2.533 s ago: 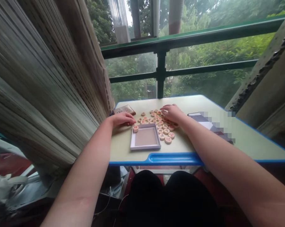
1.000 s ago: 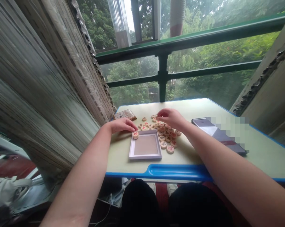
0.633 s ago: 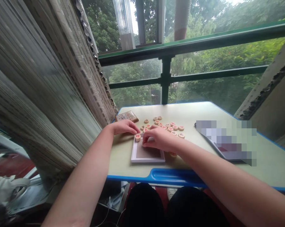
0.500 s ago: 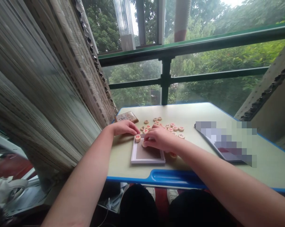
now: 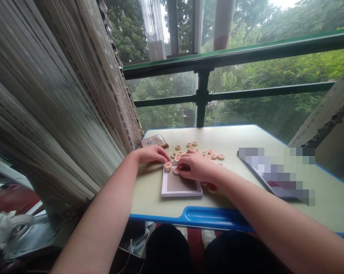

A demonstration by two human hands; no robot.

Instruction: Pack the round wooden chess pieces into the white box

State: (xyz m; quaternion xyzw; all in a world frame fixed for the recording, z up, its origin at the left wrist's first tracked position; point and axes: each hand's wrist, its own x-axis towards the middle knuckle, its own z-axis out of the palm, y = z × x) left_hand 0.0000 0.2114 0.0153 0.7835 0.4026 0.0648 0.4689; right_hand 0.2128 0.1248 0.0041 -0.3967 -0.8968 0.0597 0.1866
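Note:
My right hand (image 5: 197, 166) reaches into a shallow white box lid (image 5: 164, 186) with a brown inside. Its fingertips are closed on a round xiangqi piece (image 5: 176, 171) with a red mark, low over the lid's floor. Beside it, in the far left corner, sits another xiangqi piece (image 5: 168, 166) with a red character. My left hand (image 5: 151, 154) is at that same corner, fingers stretched out, tips close to the corner piece; whether they touch it or the rim I cannot tell. More loose pieces (image 5: 214, 156) lie beyond the lid, some hidden behind my right hand.
A flat patterned box (image 5: 154, 141) lies at the table's far left. To the right rests a dark-edged tablet-like object (image 5: 263, 179), partly blurred out. The table (image 5: 231, 137) has a blue edge and a blue tray groove (image 5: 211, 215) in front. Curtains (image 5: 83, 95) hang close on the left.
The view has shifted slightly, so everything sits a little further right. The red mark on the piece at my right fingertips now shows more clearly. My left hand stays at the corner.

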